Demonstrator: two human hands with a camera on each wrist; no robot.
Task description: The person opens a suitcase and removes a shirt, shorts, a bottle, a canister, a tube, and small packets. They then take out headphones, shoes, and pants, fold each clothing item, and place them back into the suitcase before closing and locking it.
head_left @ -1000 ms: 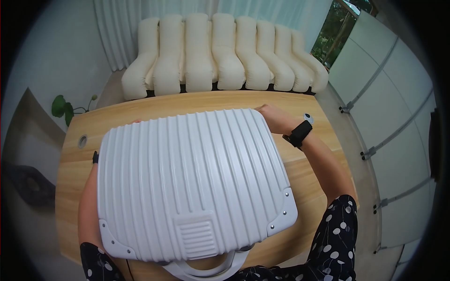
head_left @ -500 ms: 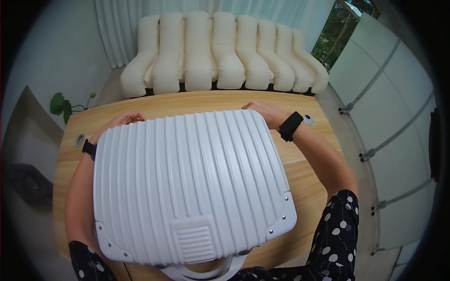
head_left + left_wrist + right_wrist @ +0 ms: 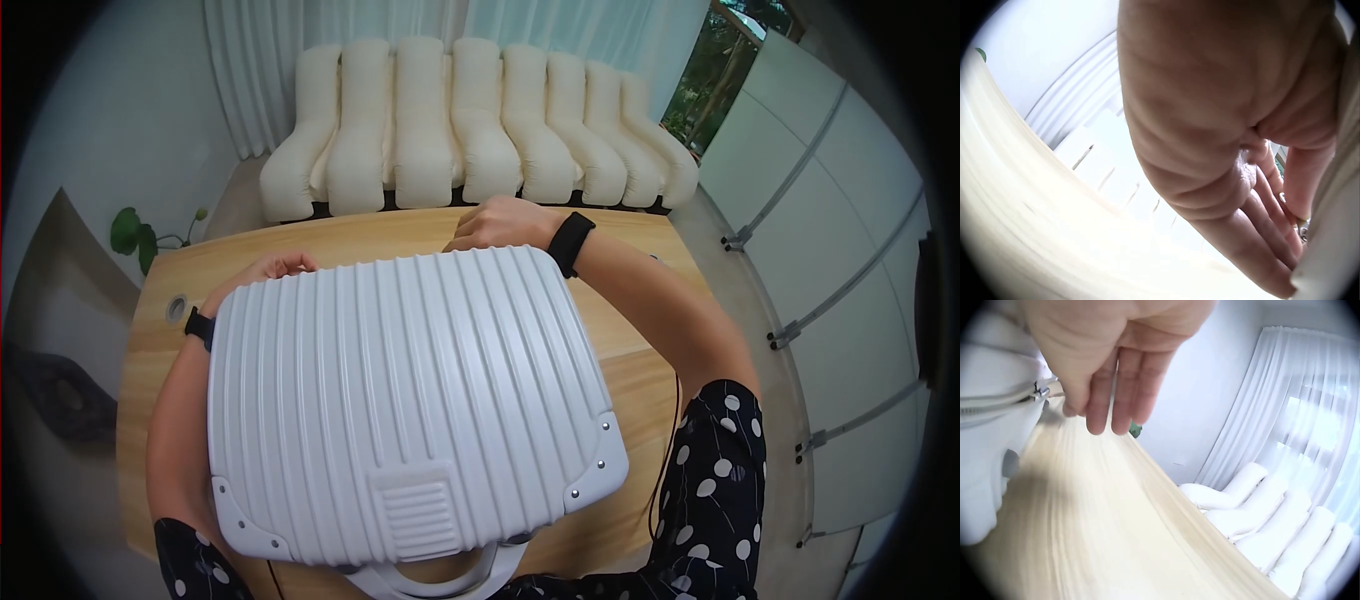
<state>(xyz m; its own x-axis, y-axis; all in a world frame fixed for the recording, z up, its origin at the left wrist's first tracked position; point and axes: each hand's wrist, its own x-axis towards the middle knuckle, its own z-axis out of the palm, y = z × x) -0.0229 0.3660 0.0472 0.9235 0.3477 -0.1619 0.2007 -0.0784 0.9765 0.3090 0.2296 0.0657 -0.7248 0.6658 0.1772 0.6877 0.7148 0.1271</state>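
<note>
A white ribbed hard-shell suitcase (image 3: 410,400) lies flat on a wooden table (image 3: 650,370), its handle (image 3: 430,582) toward me. My right hand (image 3: 497,225) is at the case's far edge, right of the middle. In the right wrist view its thumb and forefinger pinch at the metal zipper pull (image 3: 1041,392) on the suitcase's side (image 3: 988,444), the other fingers hanging straight. My left hand (image 3: 262,270) is at the far left corner. In the left wrist view its straight fingers (image 3: 1260,244) lie against the case's side (image 3: 1335,250).
A cream cushioned sofa (image 3: 470,110) stands beyond the table's far edge. A green plant (image 3: 135,232) is at the left, and a round cable hole (image 3: 177,307) sits in the tabletop near the left hand. Glass panels run along the right.
My right hand has slid left along the suitcase's far edge, from the far right corner toward the middle. The left hand came up to the far left corner and stays there.
</note>
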